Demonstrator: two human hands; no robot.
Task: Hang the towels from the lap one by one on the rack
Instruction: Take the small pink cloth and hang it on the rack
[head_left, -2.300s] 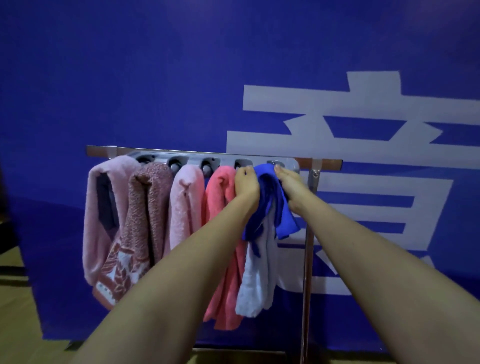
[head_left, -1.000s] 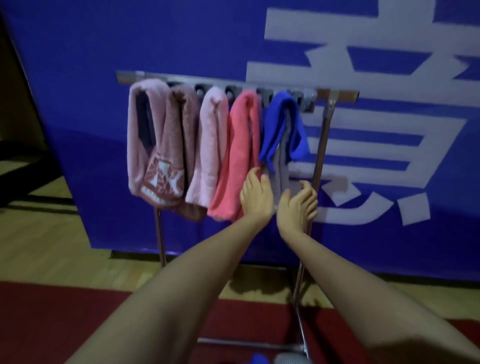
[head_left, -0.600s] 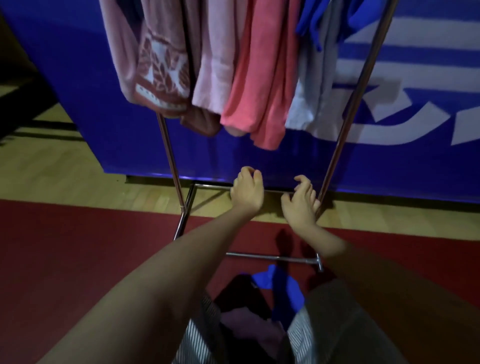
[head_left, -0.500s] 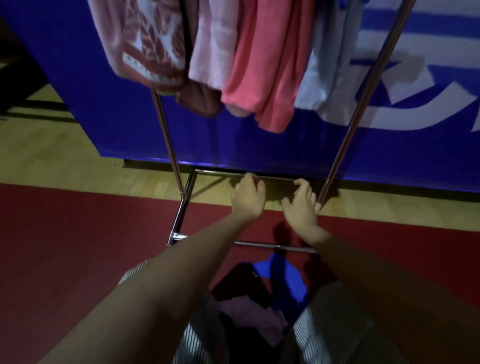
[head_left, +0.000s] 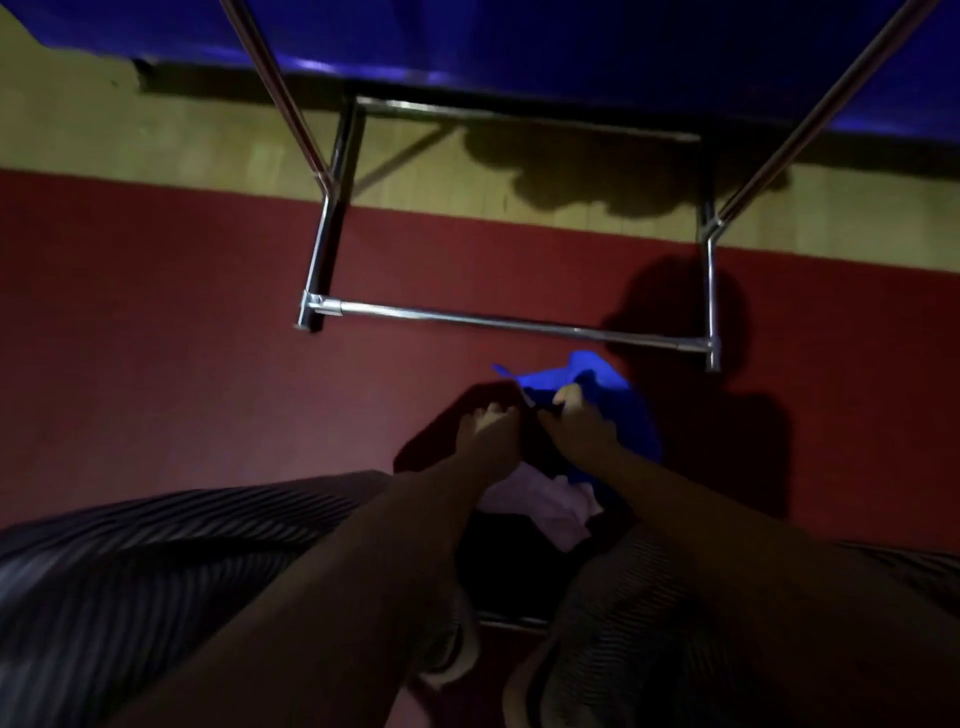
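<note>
I am looking down at my lap in dim light. A pile of towels lies between my knees: a bright blue towel (head_left: 618, 400) at the far side, a dark towel (head_left: 543, 452) in the middle and a pale pink towel (head_left: 540, 506) nearest me. My left hand (head_left: 485, 431) has its fingers curled on the dark towel's left edge. My right hand (head_left: 579, 423) pinches the blue towel's near edge with the thumb on top. Only the rack's base bar (head_left: 509, 322) and two slanting uprights show; the hung towels are out of view.
My striped trouser legs (head_left: 156, 561) fill the lower part of the view. The rack's feet stand on a red mat (head_left: 156, 322), with wooden floor (head_left: 156, 140) and a blue banner (head_left: 519, 36) behind it.
My hands left the hung blue towel, dropped from rack height to my lap and now hold towels in the pile. The view tilted down, so the hung towels went out of sight.
</note>
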